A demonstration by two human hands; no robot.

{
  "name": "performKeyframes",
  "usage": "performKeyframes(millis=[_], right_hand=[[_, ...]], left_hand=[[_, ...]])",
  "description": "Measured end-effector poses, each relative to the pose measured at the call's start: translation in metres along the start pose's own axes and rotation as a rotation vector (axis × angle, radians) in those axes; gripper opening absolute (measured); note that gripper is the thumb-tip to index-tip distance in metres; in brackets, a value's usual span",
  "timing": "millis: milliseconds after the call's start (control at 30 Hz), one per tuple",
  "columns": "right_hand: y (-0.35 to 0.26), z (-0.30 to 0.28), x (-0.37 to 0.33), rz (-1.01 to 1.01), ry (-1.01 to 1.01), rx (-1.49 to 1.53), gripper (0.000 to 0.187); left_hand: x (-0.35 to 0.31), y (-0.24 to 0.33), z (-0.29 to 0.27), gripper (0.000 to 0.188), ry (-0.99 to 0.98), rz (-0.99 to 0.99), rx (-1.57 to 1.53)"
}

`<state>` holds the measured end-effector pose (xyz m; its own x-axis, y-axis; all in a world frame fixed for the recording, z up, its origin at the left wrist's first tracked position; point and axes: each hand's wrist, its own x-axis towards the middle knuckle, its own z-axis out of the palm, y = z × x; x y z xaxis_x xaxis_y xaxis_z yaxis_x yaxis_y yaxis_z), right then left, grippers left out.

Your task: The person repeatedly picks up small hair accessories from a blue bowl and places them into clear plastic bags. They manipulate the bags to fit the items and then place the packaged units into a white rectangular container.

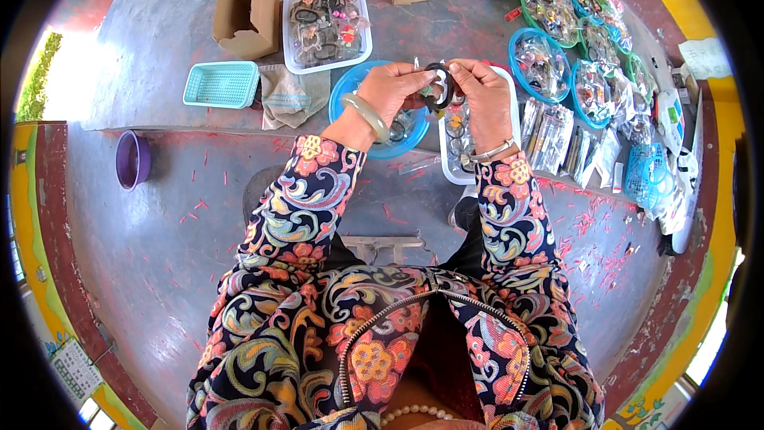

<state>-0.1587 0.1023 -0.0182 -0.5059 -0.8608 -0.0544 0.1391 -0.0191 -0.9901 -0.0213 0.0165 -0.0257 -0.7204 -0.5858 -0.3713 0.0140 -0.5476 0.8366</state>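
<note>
Between my two raised hands is a black ring-shaped hair tie (439, 86), with something small hanging by it that I cannot make out. My left hand (383, 97) pinches its left side between thumb and fingers. On the other side, my right hand (487, 99) has its thumb and fingertips closed at its upper right. Below my left hand is a round blue basket (335, 102) holding small packaged pieces. A white rectangular basket (516, 105) with similar dark, ring-like pieces sits under my right hand. My wrists partly cover both baskets.
A white tray (288, 16) of hair ties, an open cardboard box (248, 20), a turquoise basket (221, 84) and a folded cloth (290, 95) are on the left. Several filled baskets and clear packets (549, 131) crowd the right. A purple tub (131, 161) stands lower left.
</note>
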Motion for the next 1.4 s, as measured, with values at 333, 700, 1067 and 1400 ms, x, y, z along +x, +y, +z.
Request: performKeyframes(millis=[333,700,1067,1400], right_hand=[[0.003,-0.001,0.003,-0.039,0.058,-0.016,0.013],[-0.006,-0.008,0.005,0.139,-0.049,0.039,0.019],[0.006,-0.016,0.003,0.234,-0.192,0.073,0.014],[0.065,-0.088,0.015,0.373,-0.103,-0.454,0.015]], left_hand=[[-0.001,-0.001,0.003,0.021,-0.076,-0.071,0.023],[0.001,0.002,0.000,0.016,0.000,0.043,-0.132],[-0.004,-0.001,0.003,0.018,0.000,0.116,-0.173],[-0.008,0.006,-0.007,0.023,0.089,0.073,-0.017]])
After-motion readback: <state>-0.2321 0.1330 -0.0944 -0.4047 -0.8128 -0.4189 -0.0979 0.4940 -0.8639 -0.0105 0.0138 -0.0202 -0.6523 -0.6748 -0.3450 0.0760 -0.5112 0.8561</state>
